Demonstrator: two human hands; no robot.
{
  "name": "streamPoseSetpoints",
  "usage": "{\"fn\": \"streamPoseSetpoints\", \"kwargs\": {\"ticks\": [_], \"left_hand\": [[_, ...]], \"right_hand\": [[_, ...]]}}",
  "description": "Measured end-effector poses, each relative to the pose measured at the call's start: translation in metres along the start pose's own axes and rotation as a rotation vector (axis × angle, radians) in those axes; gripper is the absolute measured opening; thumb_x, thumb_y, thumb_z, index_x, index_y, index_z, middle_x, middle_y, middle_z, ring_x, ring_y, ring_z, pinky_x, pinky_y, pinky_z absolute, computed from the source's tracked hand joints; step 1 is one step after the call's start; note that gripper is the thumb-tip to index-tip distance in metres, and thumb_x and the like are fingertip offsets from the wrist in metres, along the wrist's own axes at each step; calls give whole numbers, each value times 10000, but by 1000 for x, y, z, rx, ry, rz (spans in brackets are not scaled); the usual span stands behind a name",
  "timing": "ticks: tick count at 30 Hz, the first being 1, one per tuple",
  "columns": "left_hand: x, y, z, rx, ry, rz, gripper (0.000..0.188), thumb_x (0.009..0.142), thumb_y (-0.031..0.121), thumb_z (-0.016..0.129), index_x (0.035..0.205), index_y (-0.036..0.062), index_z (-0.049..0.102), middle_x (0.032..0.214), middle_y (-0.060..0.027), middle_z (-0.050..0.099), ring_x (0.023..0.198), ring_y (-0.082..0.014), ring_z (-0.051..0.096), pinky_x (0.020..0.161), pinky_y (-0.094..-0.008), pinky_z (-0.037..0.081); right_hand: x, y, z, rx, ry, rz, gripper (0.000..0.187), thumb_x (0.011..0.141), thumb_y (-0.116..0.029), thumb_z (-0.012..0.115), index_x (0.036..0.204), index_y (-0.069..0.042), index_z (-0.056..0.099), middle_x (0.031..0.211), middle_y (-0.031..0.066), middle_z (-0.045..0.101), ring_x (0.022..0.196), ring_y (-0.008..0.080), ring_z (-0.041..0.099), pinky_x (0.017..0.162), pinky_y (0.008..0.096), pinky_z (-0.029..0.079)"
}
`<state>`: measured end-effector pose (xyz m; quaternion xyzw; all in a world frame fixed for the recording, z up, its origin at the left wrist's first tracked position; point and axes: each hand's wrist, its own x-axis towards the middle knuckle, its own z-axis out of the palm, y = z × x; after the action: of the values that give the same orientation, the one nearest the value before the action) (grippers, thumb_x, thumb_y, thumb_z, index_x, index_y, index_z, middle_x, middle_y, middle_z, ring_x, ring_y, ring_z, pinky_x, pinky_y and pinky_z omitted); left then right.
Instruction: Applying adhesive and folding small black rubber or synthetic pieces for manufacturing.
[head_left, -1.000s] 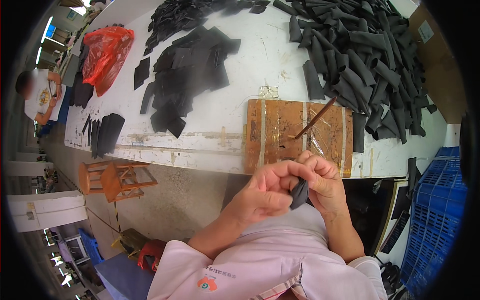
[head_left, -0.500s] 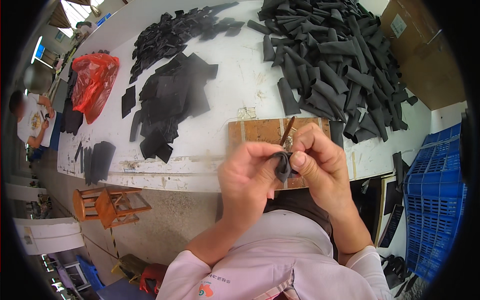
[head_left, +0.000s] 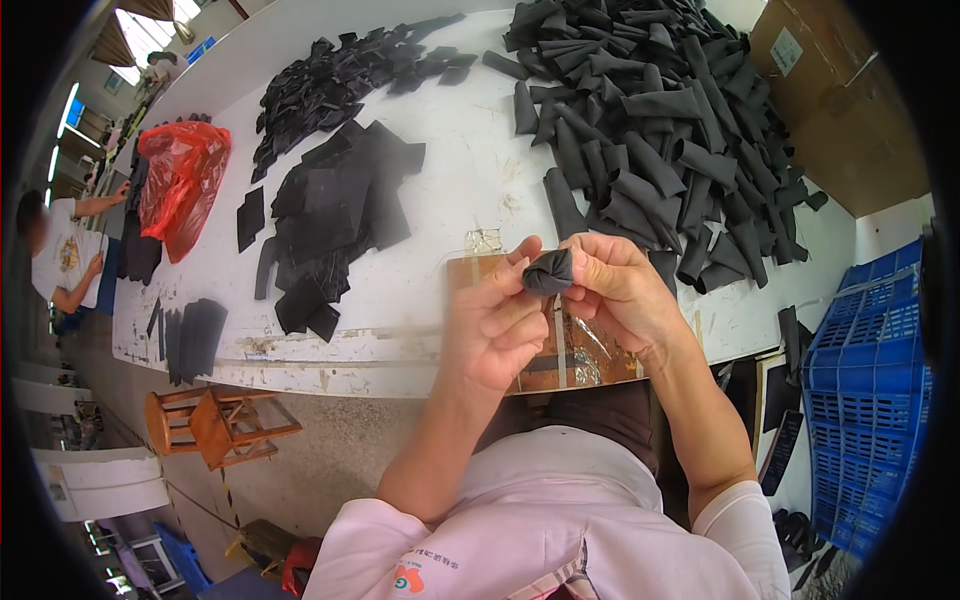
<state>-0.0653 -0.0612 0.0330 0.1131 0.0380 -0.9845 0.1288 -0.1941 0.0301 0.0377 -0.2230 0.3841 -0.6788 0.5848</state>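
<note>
Between my two hands is a dark grey piece of fabric (head_left: 548,272), its gathered, folded end turned upward. My left hand (head_left: 497,325) pinches it on the left with thumb and forefinger, the other fingers curled below. On the other side, my right hand (head_left: 628,295) grips it, thumb on the near side. Both hands are raised over a brown wooden board (head_left: 535,378) with clear tape strips, at the table's near edge. Beyond the board, to the right, lies a big heap of dark fabric tubes (head_left: 640,195). Flat black fabric pieces (head_left: 335,200) are piled to the left.
A smaller-piece black heap (head_left: 310,85) lies at the far left of the white table (head_left: 470,150), near a red plastic bag (head_left: 185,185). A cardboard box (head_left: 840,110) and blue crates (head_left: 865,390) stand right. Left are a wooden stool (head_left: 225,425) and another person (head_left: 75,255).
Both hands have risen away from me with the fabric, and its folded end now faces up. The brown pointed stick seen by the fingers earlier no longer shows. The other person's arm reaches out.
</note>
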Motion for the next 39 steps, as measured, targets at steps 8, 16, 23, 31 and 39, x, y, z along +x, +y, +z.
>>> {"fn": "streamPoseSetpoints", "kwargs": {"ticks": [8,16,23,31,39], "left_hand": [[-13,-17,22,682,65,396,231,844,-4,426,1071,-19,466,812,-144,598,325,-24,292,304,-165,236],[-6,-3,19,-338,-193,-21,356,813,-1,388,1155,-94,401,692,-123,567,299,-36,326,280,-173,259],[-3,-5,-27,-71,-78,16,221,873,48,413,1085,20,468,842,-133,599,321,-29,313,298,-167,249],[-12,-10,11,308,-325,144,264,848,13,429,1110,33,445,897,-135,571,329,-18,315,302,-159,244],[-7,-16,-13,1064,95,545,243,843,79,501,1080,26,494,929,-132,584,631,-111,514,516,-197,410]], "right_hand": [[13,-1,-9,-102,-133,-26,231,824,-260,588,733,-51,549,624,-37,482,537,40,399,498,171,337],[7,-23,12,-279,-105,-84,263,828,-264,580,709,-35,535,574,-18,450,518,53,382,461,191,316],[5,12,-16,-202,-90,103,265,827,-278,579,720,-40,535,612,-14,470,547,74,423,517,205,365],[7,-8,-3,-183,-165,-20,271,823,-288,582,742,-31,552,647,-29,480,602,54,417,550,193,360],[4,23,-23,-214,-55,-1,255,844,-276,556,771,-32,541,664,-16,503,592,64,430,542,202,370]]}}
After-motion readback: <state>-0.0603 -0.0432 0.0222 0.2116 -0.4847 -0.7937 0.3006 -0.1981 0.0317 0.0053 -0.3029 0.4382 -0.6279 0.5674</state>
